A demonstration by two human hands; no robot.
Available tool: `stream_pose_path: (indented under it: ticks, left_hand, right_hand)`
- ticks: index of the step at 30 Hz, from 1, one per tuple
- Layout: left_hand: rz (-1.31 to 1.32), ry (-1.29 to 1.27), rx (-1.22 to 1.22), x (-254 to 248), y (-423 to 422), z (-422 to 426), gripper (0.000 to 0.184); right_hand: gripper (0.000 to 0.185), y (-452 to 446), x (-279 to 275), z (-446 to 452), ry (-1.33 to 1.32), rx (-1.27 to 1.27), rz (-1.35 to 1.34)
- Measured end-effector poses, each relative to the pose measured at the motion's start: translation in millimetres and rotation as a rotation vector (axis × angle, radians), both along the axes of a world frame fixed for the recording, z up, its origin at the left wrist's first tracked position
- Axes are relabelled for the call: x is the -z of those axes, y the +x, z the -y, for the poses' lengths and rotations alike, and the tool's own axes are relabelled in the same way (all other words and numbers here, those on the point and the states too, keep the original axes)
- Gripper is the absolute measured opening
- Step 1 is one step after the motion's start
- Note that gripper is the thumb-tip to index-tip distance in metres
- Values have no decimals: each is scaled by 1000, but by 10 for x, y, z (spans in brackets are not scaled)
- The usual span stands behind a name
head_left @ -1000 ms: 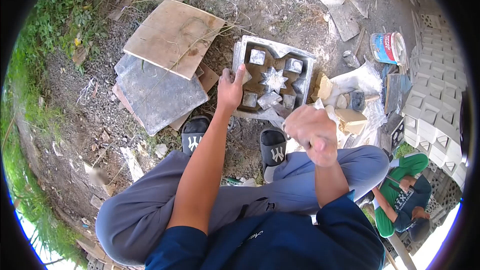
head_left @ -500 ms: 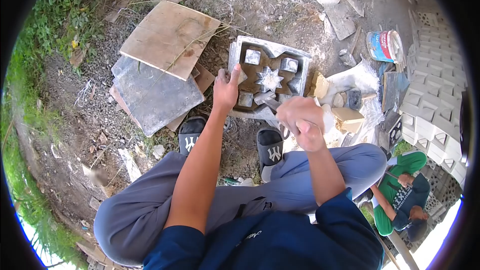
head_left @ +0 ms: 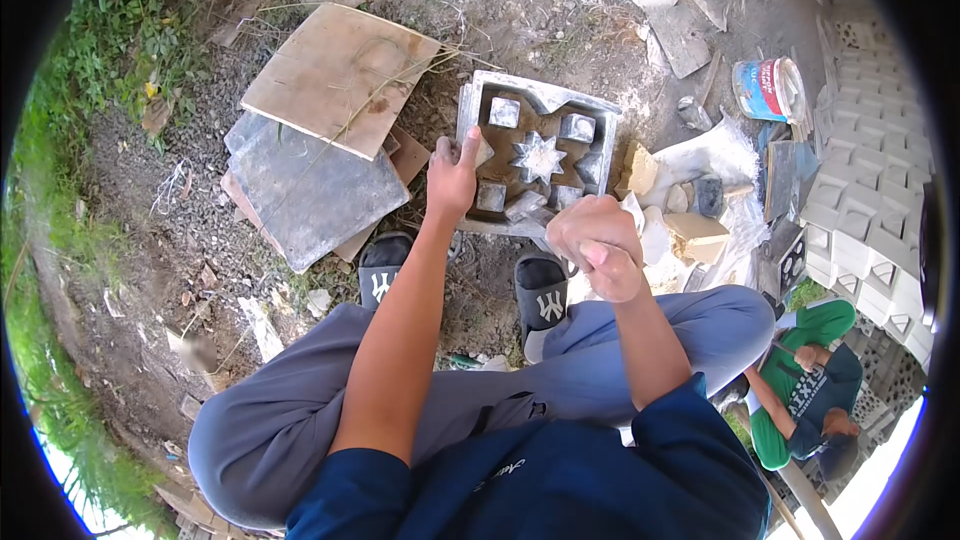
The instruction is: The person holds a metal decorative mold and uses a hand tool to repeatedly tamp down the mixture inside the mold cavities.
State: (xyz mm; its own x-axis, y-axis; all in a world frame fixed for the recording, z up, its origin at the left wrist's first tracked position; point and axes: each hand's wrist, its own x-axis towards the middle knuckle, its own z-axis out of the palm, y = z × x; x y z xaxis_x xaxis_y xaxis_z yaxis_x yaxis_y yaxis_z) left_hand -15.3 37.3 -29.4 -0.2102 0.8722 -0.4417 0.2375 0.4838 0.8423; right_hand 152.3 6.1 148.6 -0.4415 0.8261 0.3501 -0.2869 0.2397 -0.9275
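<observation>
A metal block mould (head_left: 545, 97) lies on the ground before me, with raised square blocks and a star-shaped core (head_left: 538, 157) inside, and a brown layer between them. My left hand (head_left: 455, 175) is closed on the mould's left rim, the thumb extended along it. Closed around the handle of what looks like a hammer, my right hand (head_left: 600, 245) is just off the mould's near right corner. The hammer's grey head (head_left: 525, 205) is over the near side, between two square blocks; whether it touches the mould I cannot tell.
Stacked boards (head_left: 320, 180) lie to the left. On the right are a plastic sheet (head_left: 710, 155) with white powder, yellowish chunks (head_left: 697, 237) and a paint bucket (head_left: 770, 92). Pale patterned blocks (head_left: 860, 210) are piled farther right. Another person (head_left: 810, 390) sits at the lower right.
My right hand and the hammer have shifted slightly down and left, the head now lower against the mould's near side. My left hand and the mould have stayed in place.
</observation>
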Motion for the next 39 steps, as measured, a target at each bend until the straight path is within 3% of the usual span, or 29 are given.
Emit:
stream_pose_path:
  ticks: [7,19,25,27,32,35,39]
  left_hand:
    - [-2,-33,8,-25,-9,-8,75]
    - [-51,-17,-15,-31,6,10,75]
    - [-54,-31,-19,-47,-19,27,72]
    - [-36,8,-10,-37,-4,7,74]
    - [-31,-44,12,-61,-12,-7,74]
    - [-17,-11,-12,-72,1,1,75]
    - [1,-62,11,-35,-28,-11,74]
  right_hand:
    - [48,-21,-7,17,-26,3,95]
    - [45,-51,-65,39,54,-117,36]
    - [47,-65,-196,44,32,-38,9]
    - [47,-72,20,-39,6,26,95]
    - [45,-64,-192,11,56,-45,14]
    - [47,-29,103,-25,14,28,62]
    - [49,-76,-184,14,76,-25,0]
